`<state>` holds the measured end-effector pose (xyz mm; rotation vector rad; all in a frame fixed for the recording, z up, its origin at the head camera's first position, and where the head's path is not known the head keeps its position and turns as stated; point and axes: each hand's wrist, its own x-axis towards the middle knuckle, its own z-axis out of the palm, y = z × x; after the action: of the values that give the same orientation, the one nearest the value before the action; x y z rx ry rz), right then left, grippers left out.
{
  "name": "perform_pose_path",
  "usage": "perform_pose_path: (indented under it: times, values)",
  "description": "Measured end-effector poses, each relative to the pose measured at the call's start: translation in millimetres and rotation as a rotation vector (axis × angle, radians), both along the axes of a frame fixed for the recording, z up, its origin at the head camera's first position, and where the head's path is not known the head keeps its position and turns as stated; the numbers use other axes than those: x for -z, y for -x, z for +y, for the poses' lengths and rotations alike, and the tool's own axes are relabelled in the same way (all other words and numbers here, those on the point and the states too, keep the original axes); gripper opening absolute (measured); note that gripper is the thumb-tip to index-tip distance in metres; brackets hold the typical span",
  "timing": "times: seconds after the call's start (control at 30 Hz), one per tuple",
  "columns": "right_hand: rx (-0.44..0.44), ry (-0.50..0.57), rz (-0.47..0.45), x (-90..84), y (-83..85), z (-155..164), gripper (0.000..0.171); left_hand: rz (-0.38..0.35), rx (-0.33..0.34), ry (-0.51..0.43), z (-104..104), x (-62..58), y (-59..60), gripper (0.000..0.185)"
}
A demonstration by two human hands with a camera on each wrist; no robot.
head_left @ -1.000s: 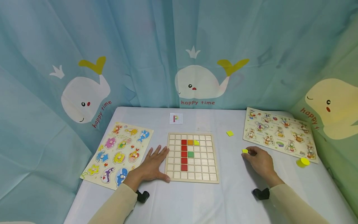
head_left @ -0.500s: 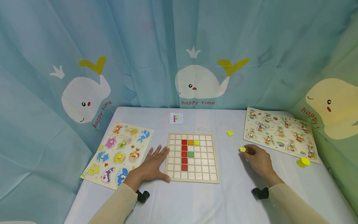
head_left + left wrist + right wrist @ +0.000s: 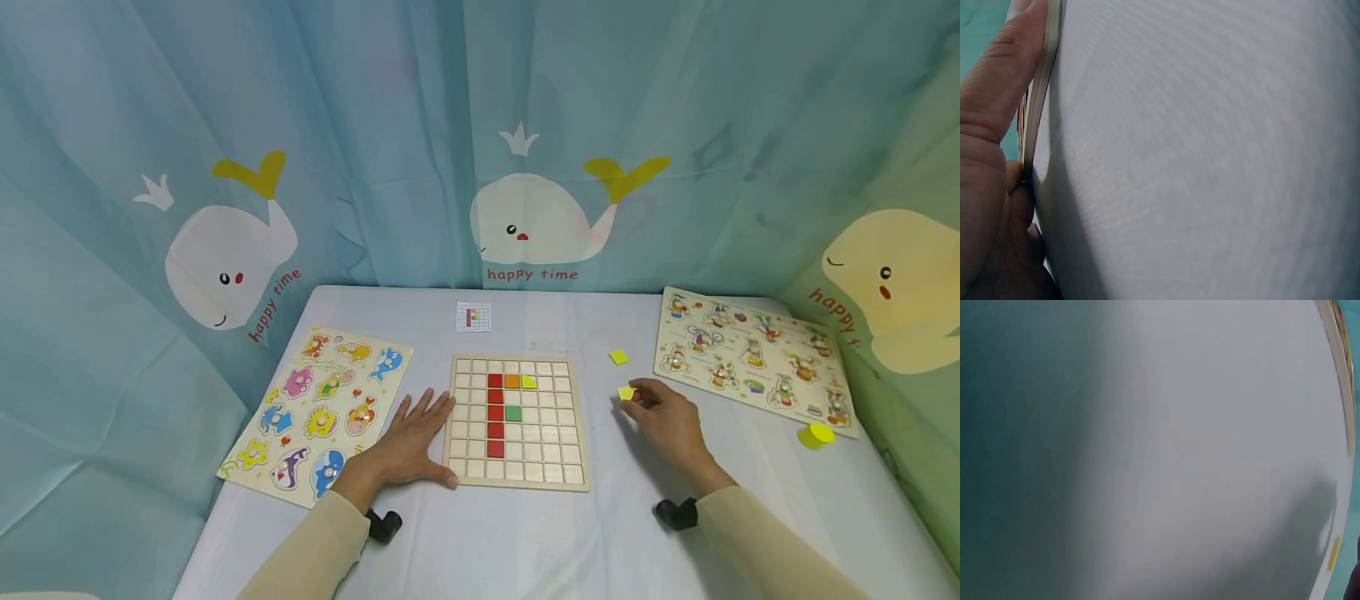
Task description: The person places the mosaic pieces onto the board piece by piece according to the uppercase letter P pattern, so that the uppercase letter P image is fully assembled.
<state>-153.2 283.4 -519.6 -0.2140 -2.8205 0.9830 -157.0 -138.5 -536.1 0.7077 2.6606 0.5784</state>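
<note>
A wooden grid board (image 3: 514, 450) lies mid-table with a red column of tiles (image 3: 493, 414), an orange tile (image 3: 512, 382), a yellow tile (image 3: 528, 382) and a green tile (image 3: 512, 412) in its cells. My left hand (image 3: 408, 440) rests flat on the table, fingers spread against the board's left edge; in the left wrist view the thumb (image 3: 1004, 75) touches the board's rim (image 3: 1040, 94). My right hand (image 3: 663, 415) pinches a small yellow tile (image 3: 626, 392) just above the table, to the right of the board. Another yellow tile (image 3: 618, 357) lies loose beyond it.
A sea-animal peg puzzle (image 3: 318, 411) lies at the left and a cartoon peg puzzle (image 3: 753, 358) at the right. A small pattern card (image 3: 472, 317) sits behind the board, a yellow round piece (image 3: 814, 434) near the right edge. Whale-print curtains surround the table.
My right hand has carried the small yellow tile leftward, from beside the right puzzle toward the grid board. The left hand has stayed in place.
</note>
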Motion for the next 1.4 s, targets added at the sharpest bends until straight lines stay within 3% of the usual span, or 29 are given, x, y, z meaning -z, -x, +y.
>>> perform_pose_path:
  times: [0.3, 0.57, 0.97, 1.4]
  values:
    - [-0.042, 0.014, 0.085, -1.7, 4.7, -29, 0.037, 0.006, 0.001, -0.011, 0, -0.9, -0.8, 0.133]
    - [-0.077, 0.07, 0.045, -6.7, 6.1, -61, 0.038, 0.004, -0.001, -0.005, 1, -0.5, -0.3, 0.134]
    - [-0.24, 0.111, 0.004, -3.3, 2.2, -98, 0.037, 0.006, 0.005, -0.006, 0, -1.2, -1.0, 0.133]
    - [-0.287, 0.027, -0.044, 4.0, 2.5, -118, 0.033, 0.006, -0.004, -0.007, 0, -2.2, -1.9, 0.134]
